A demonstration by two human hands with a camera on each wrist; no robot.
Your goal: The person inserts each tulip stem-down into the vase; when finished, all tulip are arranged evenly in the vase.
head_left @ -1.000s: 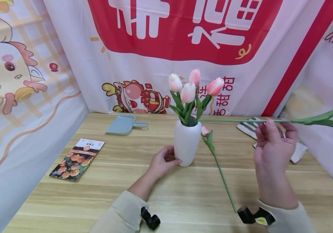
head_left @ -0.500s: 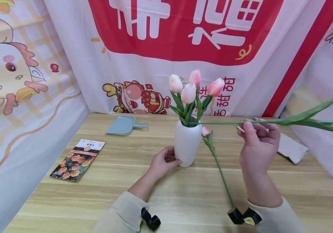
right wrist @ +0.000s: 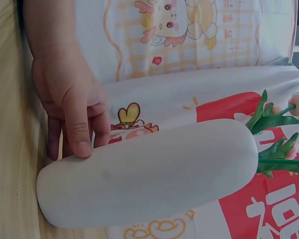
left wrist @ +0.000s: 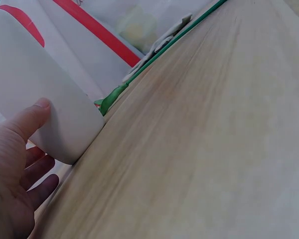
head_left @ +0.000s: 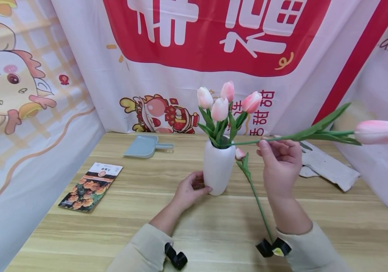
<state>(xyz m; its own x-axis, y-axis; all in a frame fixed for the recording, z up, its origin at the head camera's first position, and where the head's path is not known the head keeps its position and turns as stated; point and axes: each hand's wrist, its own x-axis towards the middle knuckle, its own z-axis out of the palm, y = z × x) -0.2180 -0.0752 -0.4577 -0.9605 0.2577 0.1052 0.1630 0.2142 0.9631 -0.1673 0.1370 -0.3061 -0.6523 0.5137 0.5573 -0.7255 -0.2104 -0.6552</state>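
A white vase (head_left: 217,170) stands upright on the table, holding several pale pink tulips (head_left: 220,108). My left hand (head_left: 188,190) holds its lower left side, thumb in front; in the left wrist view the other fingers lie partly behind the vase (left wrist: 65,99). My right hand (head_left: 282,162) pinches the green stem of another tulip (head_left: 381,131), which lies nearly level with its bloom to the right. The stem's end reaches the vase mouth, where leaves make its tip hard to see. One more tulip (head_left: 244,167) lies on the table right of the vase.
A light blue dustpan (head_left: 142,146) lies at the back left of the table, with a flower-printed packet (head_left: 91,187) nearer the front. Pale gloves (head_left: 333,172) lie at the right behind my right hand. Printed cloths hang along the back and sides.
My right hand has moved left toward the vase with the tulip, and its bloom has come fully into view. My left hand and the vase have stayed in place.
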